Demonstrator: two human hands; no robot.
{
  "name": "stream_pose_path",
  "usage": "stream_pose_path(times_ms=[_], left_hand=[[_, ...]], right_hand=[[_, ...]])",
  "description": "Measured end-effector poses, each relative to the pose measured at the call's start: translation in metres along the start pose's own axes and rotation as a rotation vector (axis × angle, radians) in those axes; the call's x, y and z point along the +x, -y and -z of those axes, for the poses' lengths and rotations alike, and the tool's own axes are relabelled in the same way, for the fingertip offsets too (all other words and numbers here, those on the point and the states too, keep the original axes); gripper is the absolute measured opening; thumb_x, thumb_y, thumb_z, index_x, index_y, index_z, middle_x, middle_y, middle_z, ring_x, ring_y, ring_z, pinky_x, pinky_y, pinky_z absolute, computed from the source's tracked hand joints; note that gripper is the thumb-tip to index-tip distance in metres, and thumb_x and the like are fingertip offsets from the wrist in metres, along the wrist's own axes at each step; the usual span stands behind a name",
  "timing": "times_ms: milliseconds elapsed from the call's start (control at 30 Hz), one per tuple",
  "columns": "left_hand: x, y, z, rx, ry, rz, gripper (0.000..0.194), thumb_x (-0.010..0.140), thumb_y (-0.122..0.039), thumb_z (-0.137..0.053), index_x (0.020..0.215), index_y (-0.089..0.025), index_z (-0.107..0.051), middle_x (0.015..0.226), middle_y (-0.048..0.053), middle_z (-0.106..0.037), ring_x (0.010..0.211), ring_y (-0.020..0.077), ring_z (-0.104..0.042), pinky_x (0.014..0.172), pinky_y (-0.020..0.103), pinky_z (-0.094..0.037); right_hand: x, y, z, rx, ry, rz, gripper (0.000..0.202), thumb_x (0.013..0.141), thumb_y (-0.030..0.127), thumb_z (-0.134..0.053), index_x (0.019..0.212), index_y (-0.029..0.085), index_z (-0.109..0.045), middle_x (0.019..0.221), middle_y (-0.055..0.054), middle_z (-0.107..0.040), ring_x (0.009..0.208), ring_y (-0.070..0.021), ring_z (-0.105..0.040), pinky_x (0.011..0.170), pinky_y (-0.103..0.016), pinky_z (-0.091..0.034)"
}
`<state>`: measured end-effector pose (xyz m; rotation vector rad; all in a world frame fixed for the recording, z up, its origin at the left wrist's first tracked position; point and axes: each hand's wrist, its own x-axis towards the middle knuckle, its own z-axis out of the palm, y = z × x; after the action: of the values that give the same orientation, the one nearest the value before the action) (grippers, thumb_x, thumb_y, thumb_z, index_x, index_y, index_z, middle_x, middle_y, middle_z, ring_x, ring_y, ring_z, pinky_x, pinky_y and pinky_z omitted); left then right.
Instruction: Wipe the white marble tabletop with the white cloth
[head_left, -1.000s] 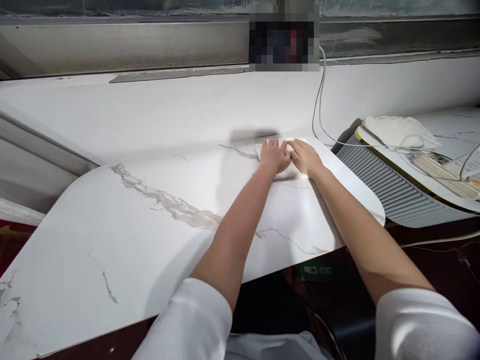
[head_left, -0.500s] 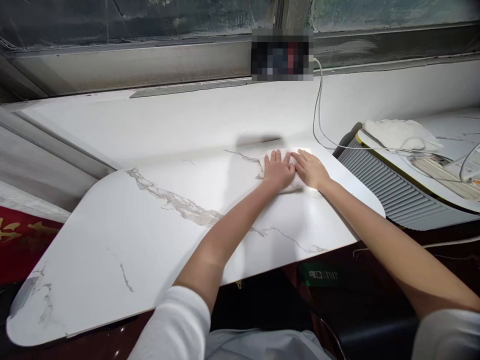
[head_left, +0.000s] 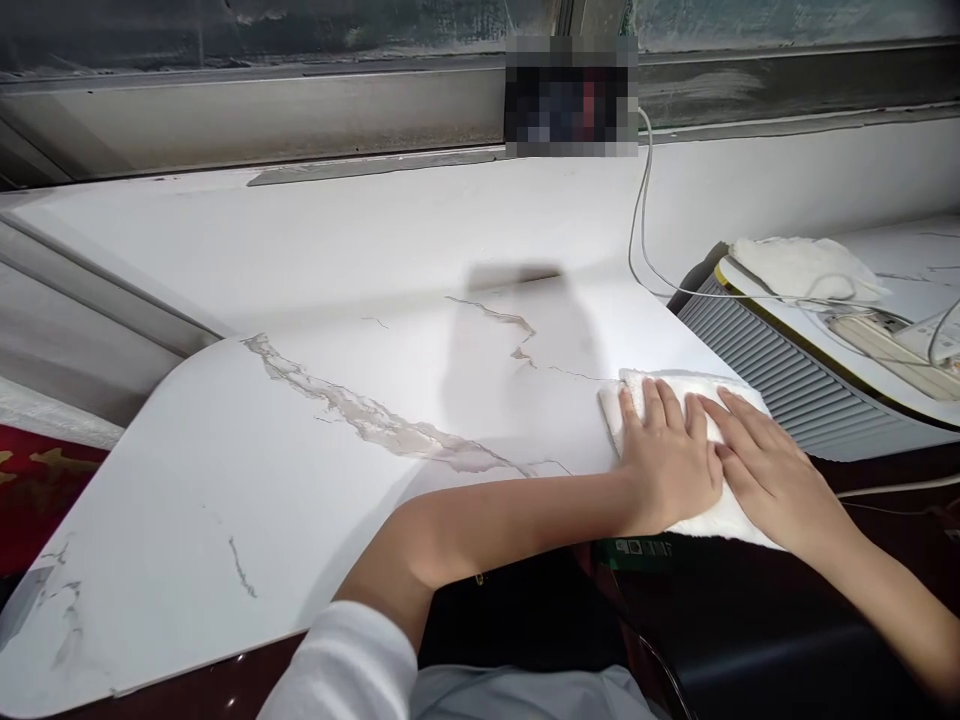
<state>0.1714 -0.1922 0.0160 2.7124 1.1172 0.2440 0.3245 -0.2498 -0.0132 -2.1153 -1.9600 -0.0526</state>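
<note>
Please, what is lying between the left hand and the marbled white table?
A white cloth lies between left hand and table, seen in the head view.

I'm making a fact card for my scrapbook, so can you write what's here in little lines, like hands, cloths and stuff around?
Left hand: pressed flat on a folded white cloth
Right hand: beside it, flat on the same cloth
Folded white cloth: at the right end of the tabletop
Tabletop: white, with grey-brown marble streaks
Second cloth: white, on the ribbed white stand
Cable: pale, hanging from a dark thing by the window
Dark thing: blurred, can't tell what
</note>
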Motion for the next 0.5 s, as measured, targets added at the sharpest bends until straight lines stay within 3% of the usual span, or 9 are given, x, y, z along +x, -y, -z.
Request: stream_pose_path(times_ms=[100,233,367,500], left_hand=[[0.009,0.000,-0.002,0.006,0.002,-0.030,0.061,0.101,-0.034,-0.026,0.154,-0.005,-0.032,0.159,0.022,-0.033,0.151,0.0369,-0.024,0.122,0.057,-0.023],[0.037,0.015,-0.004,-0.005,-0.029,-0.023,0.058,0.101,-0.032,-0.029,0.153,-0.008,-0.035,0.159,0.021,-0.036,0.150,0.0340,-0.028,0.122,0.056,-0.023],[0.075,0.046,-0.001,0.017,-0.064,-0.009,0.052,0.101,-0.029,-0.030,0.150,-0.014,-0.040,0.157,0.016,-0.040,0.147,0.0294,-0.032,0.121,0.054,-0.023],[0.114,0.089,0.007,0.005,-0.073,0.056,0.051,0.100,-0.026,-0.032,0.150,-0.020,-0.040,0.158,0.010,-0.040,0.148,0.0251,-0.031,0.122,0.049,-0.022]], right_hand=[[0.007,-0.005,-0.002,-0.039,0.016,-0.056,0.060,0.097,0.041,-0.024,0.153,0.028,-0.038,0.159,-0.008,-0.038,0.148,-0.0284,-0.033,0.120,-0.056,-0.031],[0.041,-0.001,-0.006,-0.070,-0.005,-0.088,0.059,0.096,0.036,-0.024,0.148,0.018,-0.047,0.156,-0.015,-0.043,0.146,-0.0301,-0.037,0.119,-0.054,-0.032],[0.090,0.008,-0.014,-0.085,-0.054,-0.118,0.055,0.098,0.034,-0.025,0.145,0.017,-0.048,0.152,-0.015,-0.047,0.141,-0.0324,-0.043,0.115,-0.059,-0.035],[0.155,0.017,-0.028,-0.049,-0.091,-0.079,0.053,0.097,0.030,-0.028,0.142,0.015,-0.050,0.150,-0.017,-0.049,0.141,-0.0316,-0.042,0.114,-0.057,-0.035]])
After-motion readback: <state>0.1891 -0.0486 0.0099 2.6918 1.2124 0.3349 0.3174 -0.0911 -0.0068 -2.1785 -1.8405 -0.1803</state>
